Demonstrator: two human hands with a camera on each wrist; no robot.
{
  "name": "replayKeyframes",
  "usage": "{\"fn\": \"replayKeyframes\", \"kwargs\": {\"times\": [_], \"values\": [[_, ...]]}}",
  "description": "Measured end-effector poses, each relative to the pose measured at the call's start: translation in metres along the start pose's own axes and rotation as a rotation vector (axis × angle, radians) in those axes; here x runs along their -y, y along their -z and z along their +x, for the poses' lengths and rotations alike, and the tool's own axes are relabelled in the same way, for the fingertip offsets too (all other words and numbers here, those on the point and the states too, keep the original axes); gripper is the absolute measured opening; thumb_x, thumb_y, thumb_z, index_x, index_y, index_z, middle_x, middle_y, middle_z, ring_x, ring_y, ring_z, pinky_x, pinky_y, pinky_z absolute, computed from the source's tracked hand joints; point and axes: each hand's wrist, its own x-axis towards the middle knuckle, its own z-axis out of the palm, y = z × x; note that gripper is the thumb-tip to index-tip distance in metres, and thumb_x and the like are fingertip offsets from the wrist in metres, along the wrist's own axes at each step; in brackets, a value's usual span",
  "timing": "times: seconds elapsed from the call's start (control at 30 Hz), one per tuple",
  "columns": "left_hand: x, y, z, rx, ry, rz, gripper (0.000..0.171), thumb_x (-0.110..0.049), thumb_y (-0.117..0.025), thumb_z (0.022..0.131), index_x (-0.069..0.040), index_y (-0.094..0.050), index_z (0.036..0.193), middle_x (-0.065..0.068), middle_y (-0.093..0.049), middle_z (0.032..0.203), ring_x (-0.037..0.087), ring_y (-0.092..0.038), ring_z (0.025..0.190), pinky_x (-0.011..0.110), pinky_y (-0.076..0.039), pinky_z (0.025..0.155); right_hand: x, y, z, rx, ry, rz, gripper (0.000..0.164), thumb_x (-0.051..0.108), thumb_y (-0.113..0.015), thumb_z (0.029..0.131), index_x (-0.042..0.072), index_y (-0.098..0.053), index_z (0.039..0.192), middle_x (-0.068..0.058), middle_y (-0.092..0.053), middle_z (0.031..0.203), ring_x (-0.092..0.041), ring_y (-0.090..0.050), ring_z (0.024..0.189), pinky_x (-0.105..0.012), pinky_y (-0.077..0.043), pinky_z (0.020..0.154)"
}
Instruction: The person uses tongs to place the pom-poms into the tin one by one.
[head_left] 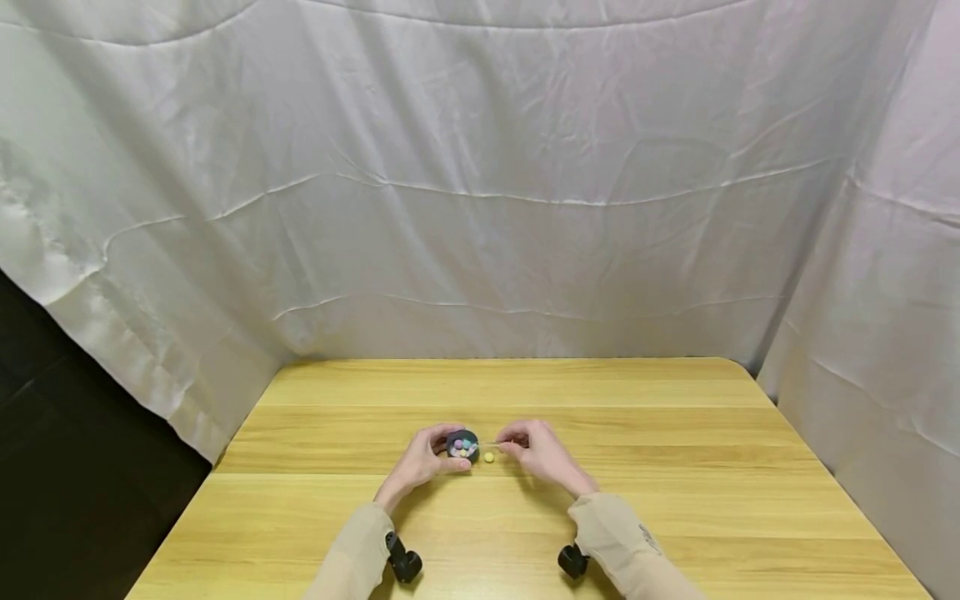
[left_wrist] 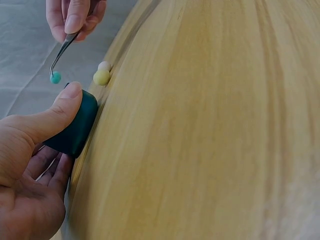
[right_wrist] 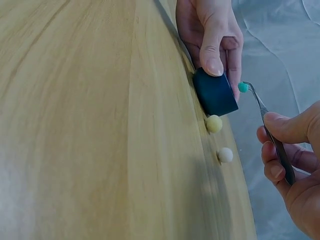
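The left hand (head_left: 417, 463) grips a small dark bowl (head_left: 462, 444) standing on the wooden table (head_left: 675, 467), thumb and fingers curled around its wall. The right hand (head_left: 538, 452) pinches metal tweezers (right_wrist: 270, 132), whose tips hold a teal ball (right_wrist: 243, 87) just above the bowl. Beside the bowl, a yellow ball (right_wrist: 214, 123) and a white ball (right_wrist: 225, 155) lie on the table.

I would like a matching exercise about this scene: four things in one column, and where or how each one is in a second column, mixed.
1. teal ball
2. yellow ball
3. dark bowl
4. tweezers

A. pinched in the right hand
B. held by the left hand
C. at the tweezers' tip
D. lying on the table beside the bowl

Pairs: 1-C, 2-D, 3-B, 4-A
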Motion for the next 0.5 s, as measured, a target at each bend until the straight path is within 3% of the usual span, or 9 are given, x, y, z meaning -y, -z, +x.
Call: {"fn": "replayKeyframes", "kwargs": {"times": [0.5], "values": [[-0.0009, -0.0010, -0.0002, -0.011, -0.005, 0.008, 0.058, -0.007, -0.082, 0.084, 0.007, -0.057, 0.134, 0.029, -0.062, 0.130, 0.042, -0.062, 0.120, 0.054, -0.050, 0.106, -0.0013, -0.0073, 0.0083, -0.022, 0.011, -0.004, 0.010, 0.003, -0.069, 0.092, 0.007, -0.078, 0.095, -0.005, -0.076, 0.093, -0.005, -0.061, 0.078, -0.017, -0.051, 0.069]]}}
